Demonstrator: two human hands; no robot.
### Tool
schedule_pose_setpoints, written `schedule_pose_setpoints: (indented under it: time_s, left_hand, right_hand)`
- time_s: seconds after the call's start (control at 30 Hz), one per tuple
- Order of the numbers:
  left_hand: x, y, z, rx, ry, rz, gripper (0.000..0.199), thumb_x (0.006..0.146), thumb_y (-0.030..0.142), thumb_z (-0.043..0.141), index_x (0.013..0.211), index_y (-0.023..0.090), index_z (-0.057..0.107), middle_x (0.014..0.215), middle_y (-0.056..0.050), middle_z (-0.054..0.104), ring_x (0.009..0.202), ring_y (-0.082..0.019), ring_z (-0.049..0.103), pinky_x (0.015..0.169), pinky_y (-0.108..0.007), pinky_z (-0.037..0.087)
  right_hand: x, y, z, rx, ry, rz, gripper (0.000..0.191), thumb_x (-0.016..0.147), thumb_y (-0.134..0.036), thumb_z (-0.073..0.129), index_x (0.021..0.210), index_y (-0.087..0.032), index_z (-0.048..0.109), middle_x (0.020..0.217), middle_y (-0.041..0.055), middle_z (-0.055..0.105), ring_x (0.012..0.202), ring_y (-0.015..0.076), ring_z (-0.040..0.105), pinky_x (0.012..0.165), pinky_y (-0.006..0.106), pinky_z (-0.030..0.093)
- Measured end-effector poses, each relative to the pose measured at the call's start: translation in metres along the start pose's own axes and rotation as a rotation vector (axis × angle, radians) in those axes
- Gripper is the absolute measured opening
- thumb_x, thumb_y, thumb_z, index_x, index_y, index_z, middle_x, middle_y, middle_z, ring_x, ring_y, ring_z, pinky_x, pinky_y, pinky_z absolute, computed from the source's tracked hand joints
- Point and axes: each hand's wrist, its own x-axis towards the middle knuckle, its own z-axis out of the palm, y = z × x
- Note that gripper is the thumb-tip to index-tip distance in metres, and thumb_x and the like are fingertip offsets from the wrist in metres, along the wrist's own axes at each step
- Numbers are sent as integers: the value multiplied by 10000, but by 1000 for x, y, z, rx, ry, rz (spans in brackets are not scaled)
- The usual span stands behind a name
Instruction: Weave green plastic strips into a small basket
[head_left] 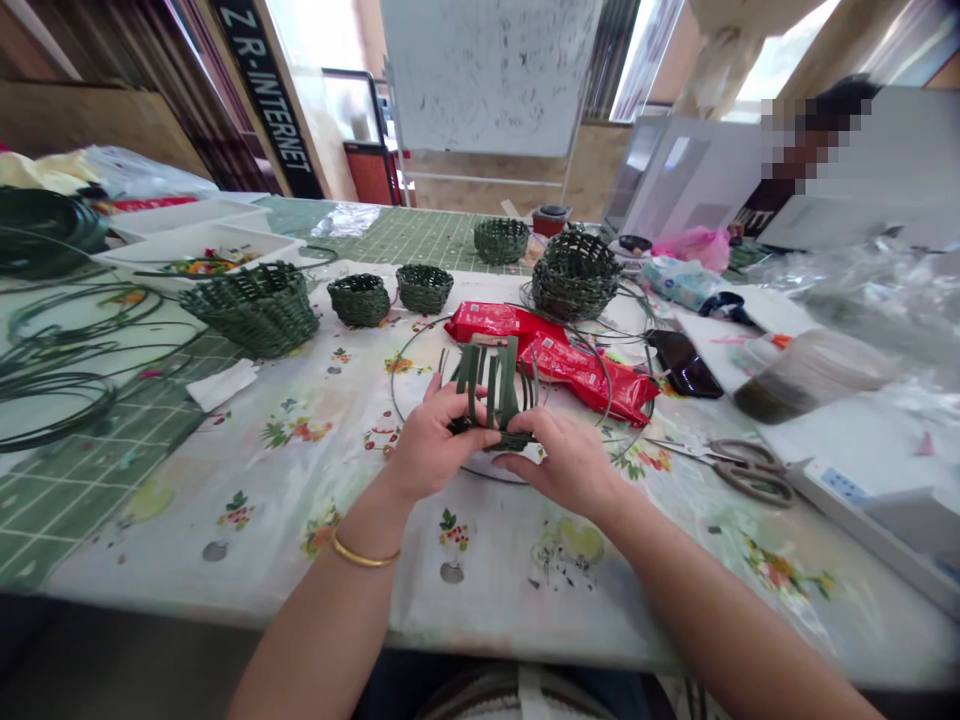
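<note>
A small, partly woven green basket (504, 392) with upright strips stands over the floral tablecloth. My left hand (439, 440) is closed on its left side, the thumb lying along the woven base. On the right side of the base, my right hand (564, 458) grips with thumb and fingers. A long thin green strand (395, 385) loops around the basket and over red packets (555, 352) just behind it. The fingertips behind the upright strips are partly hidden.
Finished green baskets (262, 308) stand at the left and back. Scissors (750, 468), a black phone (684, 362) and a plastic cup (806, 375) lie to the right. Coiled green strands (56, 400) rest far left. A person is at the back right.
</note>
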Motion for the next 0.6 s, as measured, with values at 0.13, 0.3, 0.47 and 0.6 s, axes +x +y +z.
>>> schedule_pose_setpoints:
  time_s: [0.13,0.3,0.47,0.6]
  left_hand:
    - [0,-2,3,92,62,109,59,735,197,702,757,220,652,875,-43,707,1067,-242,592,970,-500,407]
    - [0,-4,4,167,87,137,55,732,243,709,733,228,656,843,-45,710,1011,-251,614,927,-504,437]
    - [0,-9,4,250,63,195,83,727,271,713,727,228,642,796,-15,716,990,-244,629,1064,-572,257]
    - [1,-10,4,340,52,234,102,736,306,701,729,229,635,803,-10,714,969,-233,635,1110,-596,104]
  right_hand:
    - [-2,4,-3,85,110,-15,171,886,-250,531,1032,-183,589,1083,105,614,770,132,621,611,245,455]
    - [-5,7,-6,-7,168,17,127,878,-266,552,909,-195,653,777,32,651,701,135,580,626,256,431]
    - [-2,15,-11,-29,161,21,136,844,-337,613,796,-235,688,747,6,665,719,141,548,711,304,369]
    - [-1,21,-15,19,62,43,161,845,-324,615,759,-203,677,704,7,641,687,132,554,670,288,346]
